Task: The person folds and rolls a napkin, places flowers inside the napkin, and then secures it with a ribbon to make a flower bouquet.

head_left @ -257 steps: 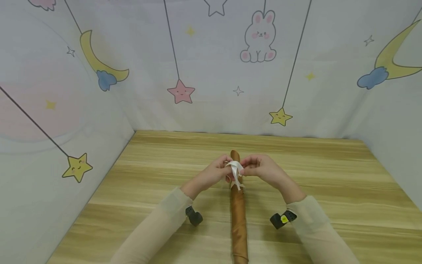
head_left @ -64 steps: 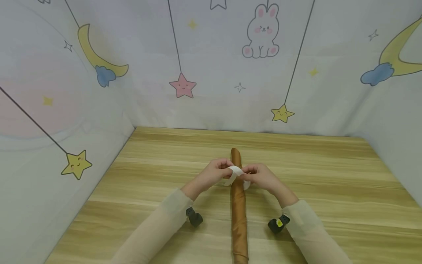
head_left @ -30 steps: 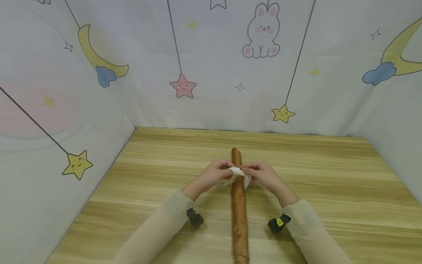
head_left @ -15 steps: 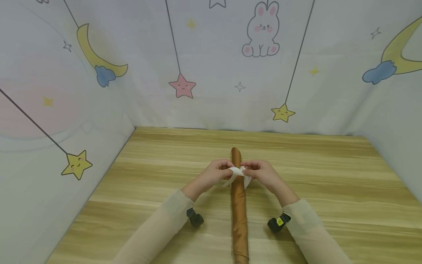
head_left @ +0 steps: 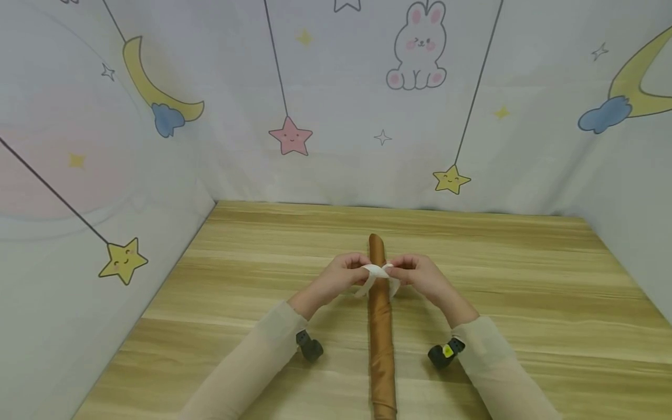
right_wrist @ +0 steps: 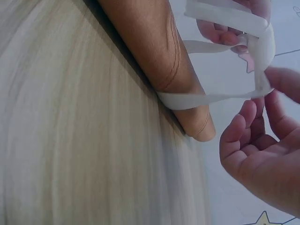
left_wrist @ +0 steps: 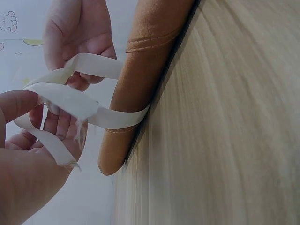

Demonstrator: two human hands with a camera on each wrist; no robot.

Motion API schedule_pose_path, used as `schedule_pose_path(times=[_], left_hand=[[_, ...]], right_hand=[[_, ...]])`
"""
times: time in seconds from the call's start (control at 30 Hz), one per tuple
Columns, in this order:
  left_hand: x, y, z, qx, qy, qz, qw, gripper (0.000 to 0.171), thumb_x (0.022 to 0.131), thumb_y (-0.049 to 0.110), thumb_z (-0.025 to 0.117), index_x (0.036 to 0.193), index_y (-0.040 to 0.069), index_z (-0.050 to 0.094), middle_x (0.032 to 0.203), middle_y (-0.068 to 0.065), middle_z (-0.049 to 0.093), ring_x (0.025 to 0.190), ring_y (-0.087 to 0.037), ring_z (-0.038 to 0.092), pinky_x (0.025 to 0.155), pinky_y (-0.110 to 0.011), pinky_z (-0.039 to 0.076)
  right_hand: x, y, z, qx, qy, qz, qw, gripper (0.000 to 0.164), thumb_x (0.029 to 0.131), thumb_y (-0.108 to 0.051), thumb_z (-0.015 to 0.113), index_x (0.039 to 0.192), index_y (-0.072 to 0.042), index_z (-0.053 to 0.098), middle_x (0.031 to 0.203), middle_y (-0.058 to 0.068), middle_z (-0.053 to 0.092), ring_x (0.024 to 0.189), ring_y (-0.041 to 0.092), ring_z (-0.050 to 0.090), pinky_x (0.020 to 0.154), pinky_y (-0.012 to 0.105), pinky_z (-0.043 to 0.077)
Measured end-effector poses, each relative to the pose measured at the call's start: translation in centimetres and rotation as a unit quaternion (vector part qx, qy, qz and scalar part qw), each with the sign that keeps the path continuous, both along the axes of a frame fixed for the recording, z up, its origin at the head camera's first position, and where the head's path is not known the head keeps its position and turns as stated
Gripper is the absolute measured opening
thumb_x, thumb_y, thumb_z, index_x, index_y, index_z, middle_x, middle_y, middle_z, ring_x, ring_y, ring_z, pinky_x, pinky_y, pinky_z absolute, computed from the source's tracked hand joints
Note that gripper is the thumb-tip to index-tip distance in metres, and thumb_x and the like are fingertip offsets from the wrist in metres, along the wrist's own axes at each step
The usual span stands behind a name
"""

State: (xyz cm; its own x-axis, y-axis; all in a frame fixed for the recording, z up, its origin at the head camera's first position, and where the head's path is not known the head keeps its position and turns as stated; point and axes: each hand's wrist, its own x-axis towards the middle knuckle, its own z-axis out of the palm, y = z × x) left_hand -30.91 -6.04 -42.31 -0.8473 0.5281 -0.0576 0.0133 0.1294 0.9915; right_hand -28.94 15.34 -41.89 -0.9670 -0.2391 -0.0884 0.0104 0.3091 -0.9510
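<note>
A long brown fabric roll (head_left: 382, 350) lies lengthwise on the table, its stitched seams visible in the left wrist view. Near its far end a white ribbon (left_wrist: 124, 119) passes around it. My left hand (head_left: 340, 279) pinches the ribbon between thumb and fingers just left of the roll. Opposite, my right hand (head_left: 422, 277) holds another part of it between thumb and forefinger. In the right wrist view the ribbon (right_wrist: 192, 100) stands away from the roll in a loose loop, with the right hand (right_wrist: 267, 154) beside it. A frayed ribbon end (left_wrist: 65, 159) hangs under the left hand.
The wood-grain table (head_left: 252, 245) extends on both sides of the roll. Behind and beside it hang white cloth walls (head_left: 341, 169) printed with stars, moons and a rabbit. A black wrist camera (head_left: 310, 346) is on each forearm.
Earlier the ribbon ends hung together over the roll; now the ribbon crosses between the hands with a tail on each side. In the last second the right fingers have regripped it slightly.
</note>
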Motion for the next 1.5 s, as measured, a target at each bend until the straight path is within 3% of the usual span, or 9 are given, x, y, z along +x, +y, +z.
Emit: schedule_pose_path(times=[0.33,0.47,0.6,0.83,1.03,1.13,1.27,1.5], left_hand=[[0.1,0.0,0.3,0.002,-0.001,-0.002,1.0,0.014,0.093,0.001,0.052,0.104,-0.005,0.059,0.095,-0.004,0.062,0.085,-0.011,0.058,0.082,-0.031,0.052],[0.1,0.0,0.3,0.003,0.001,-0.004,1.0,0.014,0.093,0.001,0.051,0.104,-0.005,0.058,0.097,-0.005,0.062,0.086,-0.012,0.058,0.082,-0.031,0.052],[0.0,0.0,0.2,0.001,0.003,0.0,1.0,0.016,0.093,0.001,0.051,0.105,-0.006,0.059,0.098,-0.006,0.062,0.086,-0.012,0.058,0.082,-0.031,0.052],[0.0,-0.1,0.2,0.003,0.004,0.001,1.0,0.018,0.092,0.002,0.051,0.106,-0.006,0.059,0.098,-0.007,0.063,0.086,-0.012,0.059,0.085,-0.034,0.053],[-0.1,-0.2,0.3,0.002,0.009,0.006,0.9999,0.017,0.091,0.0,0.051,0.104,-0.006,0.059,0.096,-0.006,0.062,0.085,-0.011,0.058,0.083,-0.032,0.052],[-0.2,-0.2,0.2,0.002,0.006,0.007,1.0,0.018,0.091,0.0,0.051,0.105,-0.007,0.059,0.097,-0.006,0.062,0.086,-0.011,0.059,0.083,-0.031,0.052],[-0.3,-0.2,0.1,0.004,-0.001,0.009,1.0,0.018,0.092,0.001,0.051,0.106,-0.007,0.058,0.098,-0.007,0.062,0.086,-0.011,0.06,0.083,-0.032,0.053],[-0.1,-0.2,0.2,0.015,-0.004,0.0,0.9999,0.019,0.097,0.005,0.052,0.109,-0.009,0.057,0.096,-0.007,0.062,0.084,-0.012,0.061,0.09,-0.044,0.051]], right_hand=[[-0.1,0.5,0.0,-0.047,0.002,0.02,0.999,0.008,0.09,-0.014,0.066,0.087,-0.008,0.061,0.086,-0.006,0.062,0.08,0.011,0.054,0.073,0.029,0.047],[-0.2,0.5,-0.2,-0.058,0.004,0.017,0.998,0.01,0.089,-0.011,0.067,0.083,-0.012,0.059,0.083,-0.007,0.062,0.077,0.009,0.054,0.071,0.028,0.047],[-0.3,0.7,-0.3,-0.049,0.01,0.021,0.999,0.009,0.089,-0.013,0.067,0.089,-0.006,0.061,0.082,-0.008,0.061,0.077,0.009,0.054,0.072,0.029,0.046],[-0.4,0.9,-0.2,0.003,0.021,0.022,1.0,0.03,0.093,-0.02,0.064,0.106,0.007,0.065,0.086,-0.008,0.065,0.082,0.014,0.053,0.074,0.033,0.044],[-0.3,1.1,-0.2,0.022,0.018,0.014,0.999,0.027,0.096,-0.026,0.059,0.09,0.0,0.064,0.08,-0.005,0.057,0.075,0.017,0.048,0.068,0.032,0.042],[-0.3,1.2,-0.1,0.019,0.015,0.012,1.0,0.027,0.098,-0.026,0.057,0.081,-0.005,0.059,0.082,-0.004,0.055,0.078,0.019,0.048,0.068,0.031,0.042],[-0.4,1.4,-0.2,0.011,0.014,0.01,1.0,0.029,0.098,-0.025,0.056,0.08,-0.003,0.056,0.088,-0.003,0.056,0.084,0.019,0.048,0.071,0.032,0.045],[-0.7,2.0,-0.4,-0.013,0.016,0.012,1.0,0.025,0.096,-0.022,0.059,0.075,-0.01,0.053,0.086,-0.005,0.057,0.082,0.013,0.049,0.071,0.03,0.045]])
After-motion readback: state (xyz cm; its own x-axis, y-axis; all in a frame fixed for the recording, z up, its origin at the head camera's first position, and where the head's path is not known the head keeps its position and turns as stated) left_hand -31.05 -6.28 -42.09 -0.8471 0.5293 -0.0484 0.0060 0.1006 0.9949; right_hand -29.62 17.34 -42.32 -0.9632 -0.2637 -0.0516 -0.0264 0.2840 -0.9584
